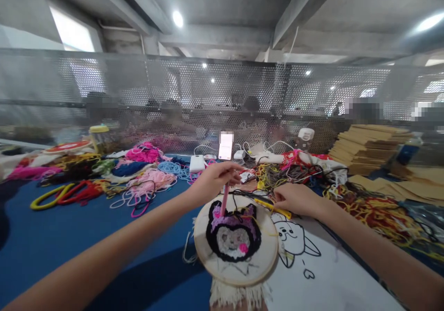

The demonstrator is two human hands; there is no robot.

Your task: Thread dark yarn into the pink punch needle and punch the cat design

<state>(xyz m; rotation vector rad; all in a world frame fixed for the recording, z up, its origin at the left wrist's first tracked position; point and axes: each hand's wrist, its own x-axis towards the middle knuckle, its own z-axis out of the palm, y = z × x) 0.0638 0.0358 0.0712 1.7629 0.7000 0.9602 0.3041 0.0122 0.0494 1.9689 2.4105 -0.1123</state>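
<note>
I see the left hand [214, 180] pinching the pink stick [225, 201] over the hoop [204, 255].
The hoop lies in the middle, hiding some of the drawing [294, 238]. The right hand [301, 198] curls by the yellow tool [283, 211]; its fingertips hide, so I can't tell what they hold.
</note>
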